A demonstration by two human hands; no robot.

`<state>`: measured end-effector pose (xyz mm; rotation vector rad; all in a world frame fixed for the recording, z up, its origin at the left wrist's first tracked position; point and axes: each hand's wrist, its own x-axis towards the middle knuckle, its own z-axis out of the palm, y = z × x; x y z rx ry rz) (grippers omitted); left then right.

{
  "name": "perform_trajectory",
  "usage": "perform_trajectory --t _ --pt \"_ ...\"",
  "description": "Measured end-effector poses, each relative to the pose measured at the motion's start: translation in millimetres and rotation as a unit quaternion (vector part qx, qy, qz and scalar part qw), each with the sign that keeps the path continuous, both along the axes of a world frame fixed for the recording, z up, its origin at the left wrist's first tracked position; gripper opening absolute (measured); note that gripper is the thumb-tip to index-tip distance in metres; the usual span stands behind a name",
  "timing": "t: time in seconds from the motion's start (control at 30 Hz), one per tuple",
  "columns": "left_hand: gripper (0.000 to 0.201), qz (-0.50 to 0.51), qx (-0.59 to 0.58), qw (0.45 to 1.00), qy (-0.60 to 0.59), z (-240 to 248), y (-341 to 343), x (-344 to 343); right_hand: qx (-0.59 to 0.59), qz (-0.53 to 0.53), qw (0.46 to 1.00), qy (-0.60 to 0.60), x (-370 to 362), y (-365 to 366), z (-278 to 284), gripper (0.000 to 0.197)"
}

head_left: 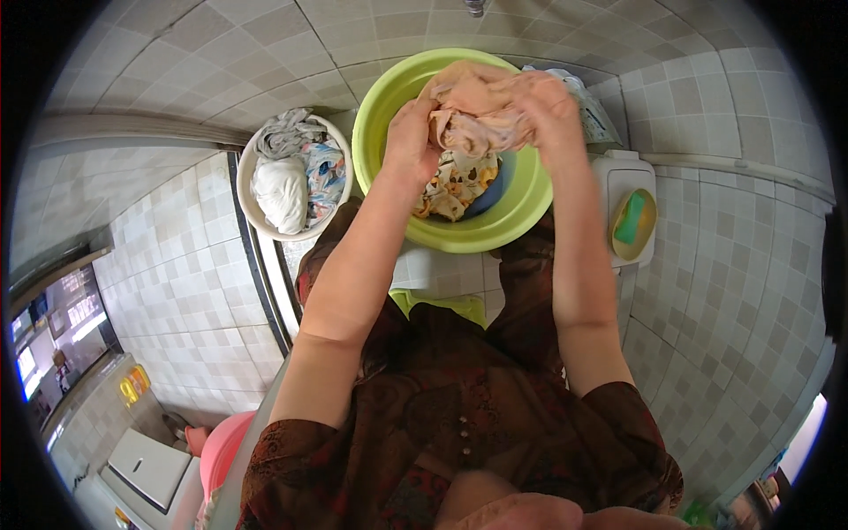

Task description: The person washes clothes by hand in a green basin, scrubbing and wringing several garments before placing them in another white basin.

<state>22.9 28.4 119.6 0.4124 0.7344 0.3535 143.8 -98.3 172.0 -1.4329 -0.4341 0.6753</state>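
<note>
Bunched peach-pink cloth (486, 106) is held up between my two hands over a large lime-green basin (371, 141). My left hand (411, 137) grips the cloth's left end, with the fingers partly hidden in its folds. At the other end, my right hand (549, 115) is closed round the cloth and slightly blurred. Beneath the bundle, a cream garment with yellow and brown print (458, 187) lies in the basin. Something blue (488, 196) shows beside that garment, mostly covered by it.
A white tub (247, 199) of grey, white and patterned clothes stands left of the basin. To the right, a green bar of soap (631, 217) lies in a yellow dish (643, 238) on a white lid. A plastic bag (587, 106) leans behind the basin. Tiled walls are close around.
</note>
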Motion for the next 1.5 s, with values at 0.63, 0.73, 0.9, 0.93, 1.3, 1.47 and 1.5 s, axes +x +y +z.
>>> perform_trajectory --t 0.63,0.73,0.9,0.93,1.3,1.47,1.5 --pt "0.021 0.045 0.732 0.670 0.116 -25 -22 -27 -0.072 -0.034 0.865 -0.495 -111 38 -25 0.018" --pt "0.020 0.000 -0.037 0.999 -0.015 18 -33 -6 -0.144 -0.141 0.783 -0.589 -66 48 -38 0.021" --pt "0.024 -0.082 -0.076 0.993 -0.042 19 -27 -10 -0.201 -0.150 0.948 -0.197 -33 37 -39 0.019" --pt "0.031 -0.036 -0.079 0.994 -0.059 44 -26 -7 -0.148 -0.165 0.960 -0.170 -27 38 -42 0.021" --pt "0.023 0.090 -0.015 0.991 -0.100 -27 -11 -14 -0.027 -0.002 0.886 -0.462 -117 32 -23 0.012" --pt "0.022 -0.083 -0.086 0.992 0.039 8 -51 -7 -0.311 -0.111 0.897 -0.295 -34 32 -43 0.021" --pt "0.022 -0.081 -0.088 0.992 0.040 0 -47 -11 -0.293 -0.127 0.895 -0.312 -37 32 -45 0.021"
